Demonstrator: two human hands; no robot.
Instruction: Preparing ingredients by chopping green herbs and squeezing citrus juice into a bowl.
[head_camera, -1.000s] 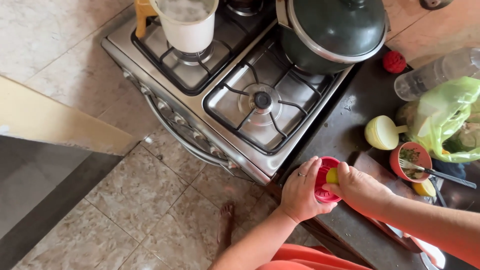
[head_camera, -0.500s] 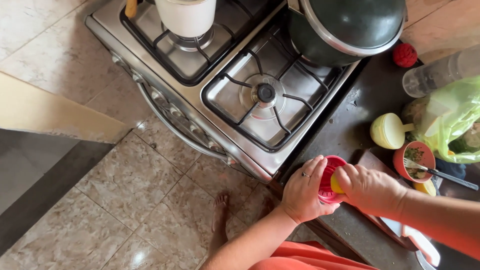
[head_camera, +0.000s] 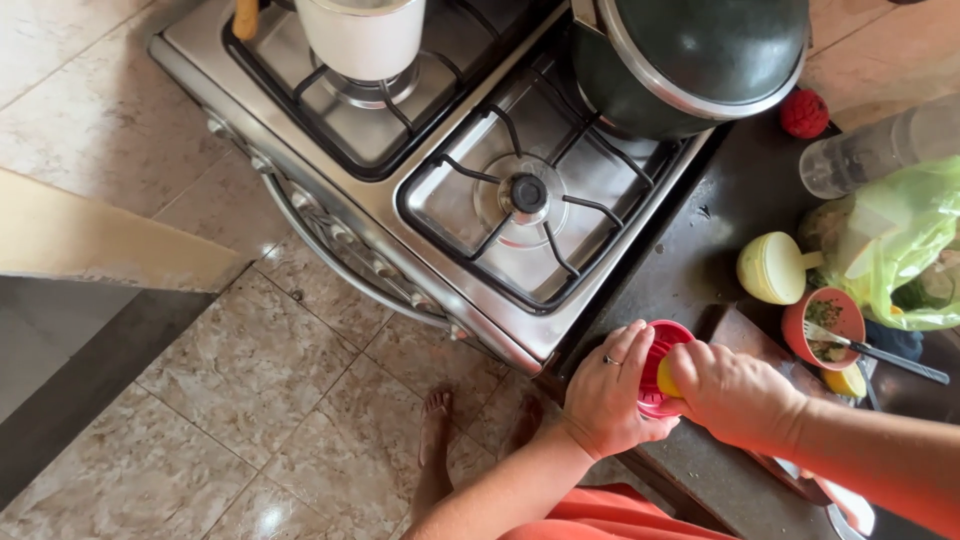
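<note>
Gripping noted on both sides. I see the left hand (head_camera: 607, 398) with fingers (head_camera: 625, 345) pressed together and curled over the rim of a red juicer (head_camera: 662, 352), a ring on one finger, thumb low on the near side. The right hand (head_camera: 733, 390) has its fingers bent and closed down on a yellow citrus half (head_camera: 668, 384), pushing it into the juicer; I cannot tell the fingertips, which are hidden under the knuckles. The juicer sits on the dark counter (head_camera: 730, 225), just beside the stove's (head_camera: 470, 215) front right corner and touching a wooden board (head_camera: 745, 335).

Hand pose: left forearm comes up from the bottom edge, wrist bent inward; right forearm enters from the lower right, palm down, wrist nearly straight. Both hands meet over the juicer.

Packages and containers, outward: a small orange bowl (head_camera: 825, 325) of chopped green bits with a fork (head_camera: 880, 352) resting in it lies right of the board. A pale yellow rounded cup (head_camera: 772, 268) lies on its side near it. A green plastic bag (head_camera: 895, 245) is bunched at the right edge, a clear bottle (head_camera: 880, 150) lying above it, label unreadable. A small red ball-like thing (head_camera: 804, 113) sits by the wall. On the stove, a dark pot (head_camera: 690, 60) with lid occupies the rear right burner and a white jug (head_camera: 362, 35) the rear left. A bare foot (head_camera: 432, 450) stands on the tiled floor (head_camera: 230, 400).
</note>
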